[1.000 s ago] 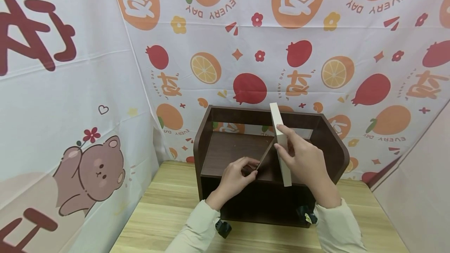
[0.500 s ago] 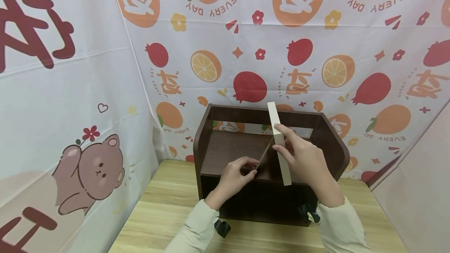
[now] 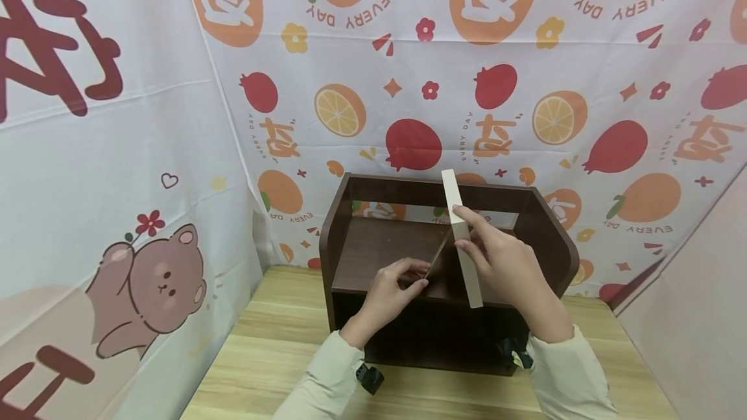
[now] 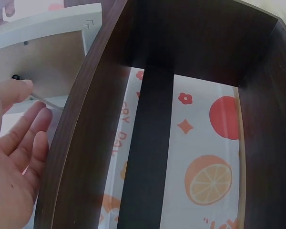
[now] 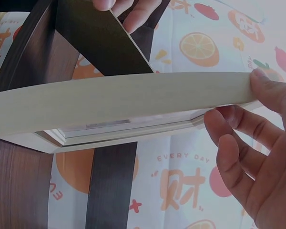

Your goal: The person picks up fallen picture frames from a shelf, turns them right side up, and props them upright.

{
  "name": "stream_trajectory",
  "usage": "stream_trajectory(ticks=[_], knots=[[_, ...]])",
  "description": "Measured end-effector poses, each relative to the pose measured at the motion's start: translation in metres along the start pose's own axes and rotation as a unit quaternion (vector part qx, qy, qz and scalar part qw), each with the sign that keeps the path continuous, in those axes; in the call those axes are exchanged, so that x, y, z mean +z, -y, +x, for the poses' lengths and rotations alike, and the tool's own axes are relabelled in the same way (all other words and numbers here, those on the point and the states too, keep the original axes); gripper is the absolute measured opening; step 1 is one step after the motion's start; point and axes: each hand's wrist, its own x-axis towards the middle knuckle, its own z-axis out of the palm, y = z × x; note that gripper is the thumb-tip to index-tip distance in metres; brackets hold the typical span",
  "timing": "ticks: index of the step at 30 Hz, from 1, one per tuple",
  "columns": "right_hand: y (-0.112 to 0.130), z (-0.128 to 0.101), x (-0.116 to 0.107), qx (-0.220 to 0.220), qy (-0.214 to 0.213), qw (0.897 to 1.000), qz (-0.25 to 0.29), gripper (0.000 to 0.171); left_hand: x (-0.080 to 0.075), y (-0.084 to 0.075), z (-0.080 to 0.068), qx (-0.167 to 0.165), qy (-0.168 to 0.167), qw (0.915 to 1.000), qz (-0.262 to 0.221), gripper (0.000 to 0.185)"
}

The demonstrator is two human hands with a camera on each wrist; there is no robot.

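A cream picture frame (image 3: 462,238), standing on edge on the upper shelf of the dark wooden rack (image 3: 356,258), is pinched by the thumb and curled fingers (image 3: 467,220) of the right hand (image 3: 506,264). Its opened brown back panel (image 3: 439,256) is pinched at the corner by the left hand (image 3: 390,290). The rack is carried by the tabletop (image 3: 274,355).

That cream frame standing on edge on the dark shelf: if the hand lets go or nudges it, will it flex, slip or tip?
The cream frame looks stiff: its edge runs straight in the right wrist view. It stands on a narrow edge on the dark shelf, so it would probably tip without the right hand. The left hand pinches a thin flap at its base, which may swing.
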Motion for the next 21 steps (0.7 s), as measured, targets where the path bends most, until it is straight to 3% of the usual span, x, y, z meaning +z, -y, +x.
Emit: stream_trajectory(ticks=[10,21], knots=[[-0.004,0.004,-0.007,-0.008,0.054,0.998,0.009,0.052,-0.008,-0.001,0.005,-0.027,0.020,0.9992,-0.023,0.023],[-0.001,0.018,-0.008,0.003,0.122,0.992,0.030,0.050,-0.012,0.001,0.017,-0.088,0.027,0.9936,-0.064,0.022]])
